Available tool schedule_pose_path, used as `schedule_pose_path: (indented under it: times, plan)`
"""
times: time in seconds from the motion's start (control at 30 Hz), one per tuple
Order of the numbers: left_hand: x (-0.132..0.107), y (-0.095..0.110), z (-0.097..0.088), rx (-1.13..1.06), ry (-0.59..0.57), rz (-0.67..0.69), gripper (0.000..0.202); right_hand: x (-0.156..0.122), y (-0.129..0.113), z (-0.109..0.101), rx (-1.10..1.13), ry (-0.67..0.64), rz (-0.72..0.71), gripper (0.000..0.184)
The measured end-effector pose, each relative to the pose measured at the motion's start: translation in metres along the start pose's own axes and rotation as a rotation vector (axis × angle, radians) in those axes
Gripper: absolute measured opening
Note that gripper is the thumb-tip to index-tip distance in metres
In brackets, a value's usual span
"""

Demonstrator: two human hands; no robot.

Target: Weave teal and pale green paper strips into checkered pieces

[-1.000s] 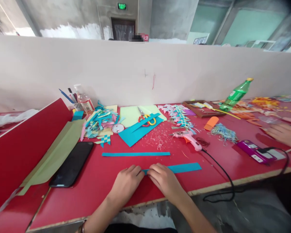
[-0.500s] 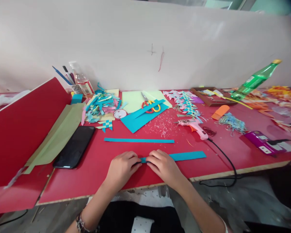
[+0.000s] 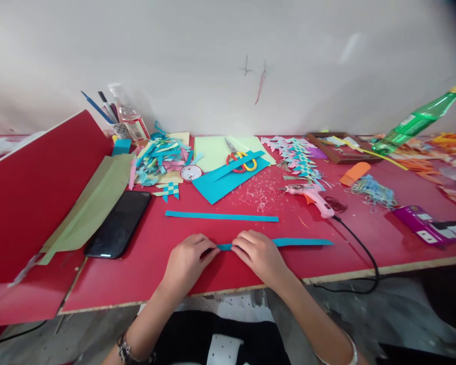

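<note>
In the head view, at lower center of the frame, pinching a blue paper strip (image 3: 304, 242) near its left end between thumb and fingertips of the left hand (image 3: 186, 261), and gripping the same strip a little further right with thumb and fingers of the right hand (image 3: 260, 256). Showing only a short piece of blue between the two, then reaching out from under the right hand to a tapered tip at center right. Just above the knuckles in the frame, seeing a narrower blue strip (image 3: 222, 216), lying nearly level and touching neither hand. Below the hands, showing a band of red desk (image 3: 228, 276) down to its pale front edge (image 3: 414, 266), crossed by both forearms. To the left, finding open red surface as far as a black phone (image 3: 117, 223), beside a green sheet (image 3: 95, 203) and the slanted red panel (image 3: 41, 203) at the left border. To the right, seeing more red surface beyond the strip's tip, bounded above by a pink glue gun (image 3: 315, 200), with its black cord (image 3: 353, 232) curving over the front edge. Further up, bordering the work area with a teal sheet (image 3: 220, 185) under scissors (image 3: 231, 146) and a scrap pile (image 3: 159, 162) at upper center left.
</note>
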State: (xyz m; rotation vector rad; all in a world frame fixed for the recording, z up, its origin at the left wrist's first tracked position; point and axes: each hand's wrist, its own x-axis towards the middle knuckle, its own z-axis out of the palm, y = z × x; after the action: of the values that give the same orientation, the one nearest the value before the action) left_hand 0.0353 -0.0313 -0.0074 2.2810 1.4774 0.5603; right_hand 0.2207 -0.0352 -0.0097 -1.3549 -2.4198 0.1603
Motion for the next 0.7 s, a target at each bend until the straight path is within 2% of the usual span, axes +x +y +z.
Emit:
schedule_pose_path:
  times: [0.4, 0.7]
  plan:
    - [0.0, 0.002, 0.002, 0.028, 0.0, -0.028, 0.018, 0.004, 0.014, -0.001, -0.004, -0.047, -0.06, 0.015]
    - [0.001, 0.003, 0.001, 0.06, -0.026, -0.064, 0.015, 0.004, 0.014, 0.0, -0.006, -0.055, -0.047, 0.014]
